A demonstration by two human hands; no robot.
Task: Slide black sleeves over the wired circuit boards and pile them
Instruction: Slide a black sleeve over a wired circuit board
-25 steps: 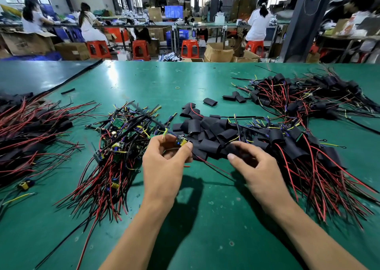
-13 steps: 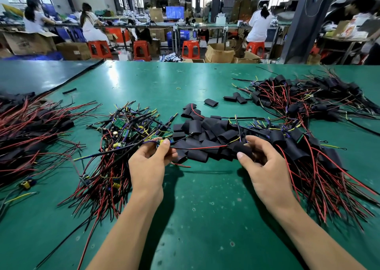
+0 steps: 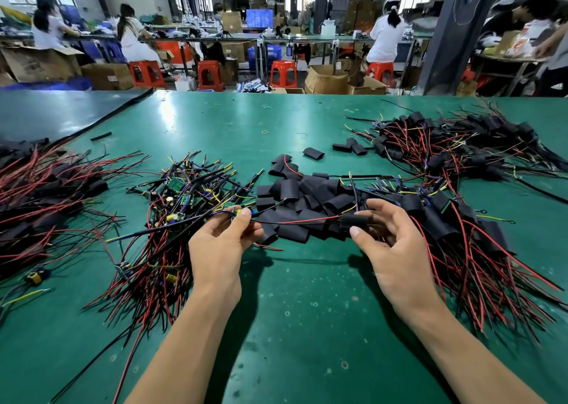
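Head view. The left hand (image 3: 221,243) is raised just above the green table (image 3: 307,326) and pinches a small circuit board (image 3: 236,212) between the thumb tip and the curled fingers. The board sits at the fingertips and is mostly hidden by them; only yellow and blue parts show.

The right hand (image 3: 396,250) holds one black sleeve (image 3: 353,220). The thumb presses on the near side of the sleeve and the curled fingers close on its far side. The sleeve lies crosswise at the fingertips, with its open end facing the left hand.

A red wire and a black wire (image 3: 295,221) run straight from the board to the left end of the sleeve. The board is outside the sleeve, well apart from it.

Behind the hands:
- a heap of loose sleeves (image 3: 307,197) lies between the two hands;
- a tangle of bare boards with wires (image 3: 184,194) lies beside the left hand;
- a pile of sleeved boards (image 3: 455,219) lies beside the right hand;
- two more wired piles lie at the far right (image 3: 461,145) and far left (image 3: 40,194).
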